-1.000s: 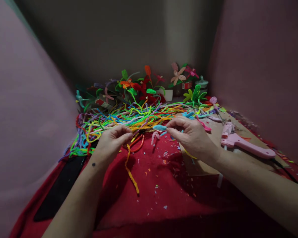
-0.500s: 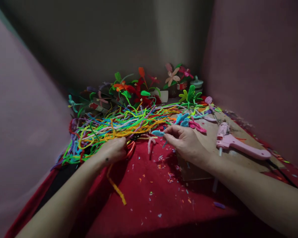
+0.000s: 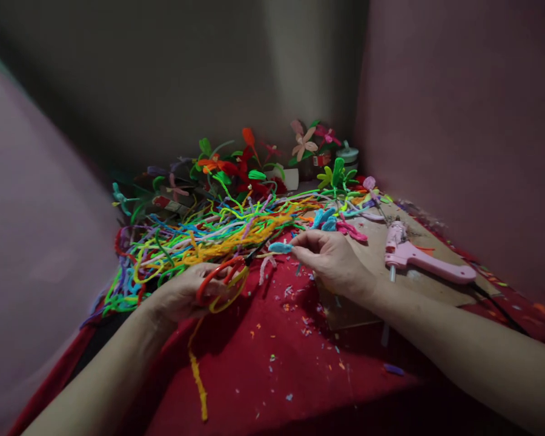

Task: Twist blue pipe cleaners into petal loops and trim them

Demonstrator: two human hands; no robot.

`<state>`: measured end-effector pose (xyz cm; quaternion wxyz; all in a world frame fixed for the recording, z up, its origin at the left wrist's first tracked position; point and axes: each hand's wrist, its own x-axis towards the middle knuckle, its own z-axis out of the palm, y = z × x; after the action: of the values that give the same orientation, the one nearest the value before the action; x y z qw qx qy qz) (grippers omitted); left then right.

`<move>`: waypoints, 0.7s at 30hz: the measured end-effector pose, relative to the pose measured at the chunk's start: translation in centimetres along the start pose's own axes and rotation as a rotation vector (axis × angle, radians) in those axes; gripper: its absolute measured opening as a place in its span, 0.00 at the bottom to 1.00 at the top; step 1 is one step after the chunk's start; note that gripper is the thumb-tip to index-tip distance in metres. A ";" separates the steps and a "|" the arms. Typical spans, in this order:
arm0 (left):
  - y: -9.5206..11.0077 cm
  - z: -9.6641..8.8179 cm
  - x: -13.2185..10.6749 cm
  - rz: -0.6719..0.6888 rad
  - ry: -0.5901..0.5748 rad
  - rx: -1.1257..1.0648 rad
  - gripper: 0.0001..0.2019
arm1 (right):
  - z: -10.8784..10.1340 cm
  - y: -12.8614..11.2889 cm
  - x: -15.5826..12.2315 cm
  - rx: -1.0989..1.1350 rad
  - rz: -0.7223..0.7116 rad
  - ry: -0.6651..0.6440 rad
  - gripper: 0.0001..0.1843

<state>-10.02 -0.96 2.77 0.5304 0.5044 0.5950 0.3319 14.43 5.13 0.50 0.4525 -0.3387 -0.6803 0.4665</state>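
My left hand [image 3: 195, 290] is closed on a pair of scissors [image 3: 224, 281] with orange-red and yellow handles, fingers through the loops. The dark blades point up and right, close to a small light-blue fuzzy petal [image 3: 280, 247]. Between thumb and forefinger, my right hand [image 3: 336, 260] pinches that petal, which looks made of pipe cleaner. A pale pink pipe cleaner piece [image 3: 267, 268] lies bent on the cloth just below the blades. More blue petals [image 3: 324, 219] and a magenta one [image 3: 352, 230] lie beyond my right hand.
A heap of colourful pipe cleaners [image 3: 200, 236] spreads behind my left hand. Pipe-cleaner flowers [image 3: 304, 142] stand along the back. A pink glue gun [image 3: 418, 257] rests on a board [image 3: 367, 290] at right. Fuzz scraps dot the red cloth [image 3: 236, 387].
The scissors have turned in my left hand, so their handles and blades now show more clearly. My right hand keeps its pinch on the blue petal. The whole view has shifted slightly.
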 end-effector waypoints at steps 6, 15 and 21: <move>0.7 1.0 -2.7 -0.078 -0.171 0.366 0.10 | -0.3 -0.1 0.0 -0.080 -0.094 0.041 0.05; -0.5 3.9 -6.5 0.161 0.241 0.852 0.09 | -0.1 -0.4 -0.6 -0.197 -0.218 0.102 0.05; 0.0 6.0 -7.0 0.232 0.325 1.003 0.12 | -0.1 -0.9 -0.7 -0.095 -0.079 0.065 0.04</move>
<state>-4.70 -8.52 3.56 0.0855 0.7004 0.6952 0.1375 14.72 4.22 1.19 0.4759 -0.3477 -0.6995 0.4042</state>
